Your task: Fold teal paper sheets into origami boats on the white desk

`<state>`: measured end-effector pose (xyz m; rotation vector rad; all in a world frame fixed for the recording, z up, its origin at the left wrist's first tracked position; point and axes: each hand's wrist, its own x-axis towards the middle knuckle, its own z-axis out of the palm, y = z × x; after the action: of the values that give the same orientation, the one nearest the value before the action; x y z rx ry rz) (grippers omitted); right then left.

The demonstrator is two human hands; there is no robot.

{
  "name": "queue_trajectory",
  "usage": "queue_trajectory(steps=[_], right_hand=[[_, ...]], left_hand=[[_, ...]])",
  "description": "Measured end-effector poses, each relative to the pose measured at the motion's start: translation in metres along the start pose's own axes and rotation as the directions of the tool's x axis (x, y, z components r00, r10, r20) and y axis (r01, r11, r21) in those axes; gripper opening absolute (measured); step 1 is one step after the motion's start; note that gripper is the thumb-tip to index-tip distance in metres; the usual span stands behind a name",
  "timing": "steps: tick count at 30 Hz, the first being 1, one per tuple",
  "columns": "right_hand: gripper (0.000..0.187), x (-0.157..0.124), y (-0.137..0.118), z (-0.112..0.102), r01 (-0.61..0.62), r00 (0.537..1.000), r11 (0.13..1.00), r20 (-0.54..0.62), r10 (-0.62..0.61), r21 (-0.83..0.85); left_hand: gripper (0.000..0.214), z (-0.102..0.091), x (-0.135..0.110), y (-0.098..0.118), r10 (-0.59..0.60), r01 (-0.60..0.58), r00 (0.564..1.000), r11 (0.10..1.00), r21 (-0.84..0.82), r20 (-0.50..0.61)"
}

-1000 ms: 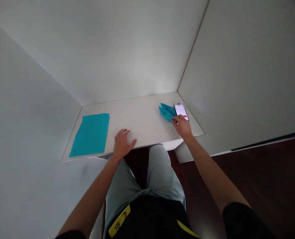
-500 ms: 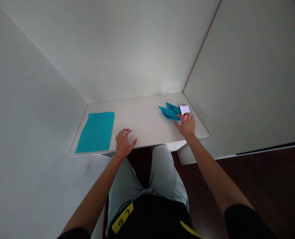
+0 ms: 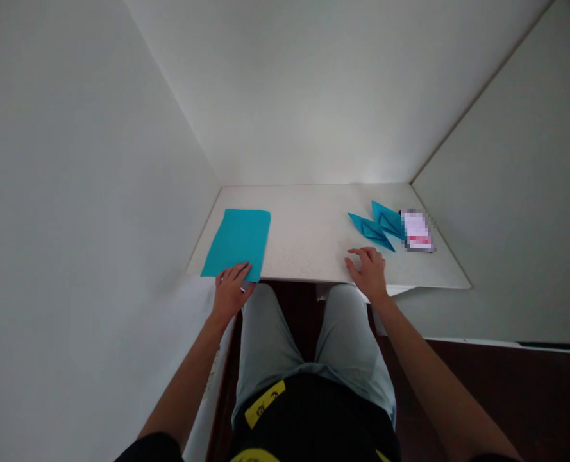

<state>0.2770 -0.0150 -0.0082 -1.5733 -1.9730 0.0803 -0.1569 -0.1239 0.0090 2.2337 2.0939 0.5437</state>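
Observation:
Flat turquoise paper [image 3: 239,237] lies on the left part of a white tabletop [image 3: 308,237]. My left hand [image 3: 229,292] rests its fingertips on the paper's near edge, with the thumb apart and off the table's front edge. On the right lie two folded turquoise paper pieces, boat-like in shape: a nearer folded piece [image 3: 368,229] and a farther folded piece [image 3: 385,218], side by side. Just in front of them is my right hand [image 3: 368,273], fingers apart and bent, holding nothing. Whether the flat paper is one sheet or a stack, I cannot tell.
A phone [image 3: 417,230] with a lit screen lies at the right, touching or very near the farther folded piece. White walls [image 3: 304,96] enclose the table at the back and both sides. My legs [image 3: 275,327] are under its front edge.
My right hand has drawn back from the phone and folded paper towards the front edge. My left hand has moved left onto the flat paper. The view has turned left.

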Motion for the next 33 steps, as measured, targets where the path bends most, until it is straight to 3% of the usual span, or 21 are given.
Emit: queue_trajectory(steps=[5, 9, 15, 19, 22, 25, 27, 29, 33], right_hand=[[0.036, 0.000, 0.004, 0.000, 0.012, 0.999, 0.999, 0.042, -0.013, 0.036], [0.039, -0.009, -0.011, -0.008, 0.137, 0.977, 0.987, 0.152, -0.149, 0.085], [0.064, -0.008, -0.056, -0.007, 0.256, 0.926, 0.951, 0.238, -0.292, 0.171], [0.051, 0.000, -0.059, -0.005, 0.323, 0.870, 0.918, 0.310, -0.383, 0.230], [0.046, -0.001, -0.049, -0.006, 0.280, 0.875, 0.913, 0.312, -0.370, 0.298], [0.044, -0.005, -0.038, -0.016, 0.181, 0.925, 0.919, 0.257, -0.280, 0.349], [0.042, -0.003, -0.034, -0.027, 0.120, 0.955, 0.916, 0.207, -0.212, 0.383], [0.038, 0.006, -0.033, -0.040, 0.065, 0.972, 0.892, 0.173, -0.158, 0.448], [0.029, 0.040, -0.038, -0.059, -0.061, 0.988, 0.785, 0.151, -0.042, 0.616]], left_hand=[[0.039, -0.007, -0.005, 0.028, 0.068, -0.066, 0.997, 0.994, -0.082, 0.021], [0.035, -0.014, -0.001, 0.061, 0.172, -0.163, 0.984, 0.971, -0.177, 0.038], [0.032, -0.035, 0.016, 0.118, 0.389, -0.355, 0.916, 0.900, -0.252, 0.098], [0.031, -0.042, 0.024, 0.146, 0.468, -0.420, 0.874, 0.863, -0.280, 0.131], [0.036, -0.047, 0.023, 0.146, 0.435, -0.397, 0.898, 0.869, -0.296, 0.073], [0.095, -0.052, 0.019, 0.127, 0.229, -0.242, 0.970, 0.923, -0.300, -0.078], [0.125, -0.056, 0.020, 0.108, 0.102, -0.161, 0.979, 0.917, -0.365, -0.176], [0.125, -0.057, 0.029, 0.093, 0.088, -0.179, 0.974, 0.866, -0.466, -0.209], [0.092, -0.054, 0.066, 0.088, 0.103, -0.160, 0.987, 0.739, -0.655, -0.125]])
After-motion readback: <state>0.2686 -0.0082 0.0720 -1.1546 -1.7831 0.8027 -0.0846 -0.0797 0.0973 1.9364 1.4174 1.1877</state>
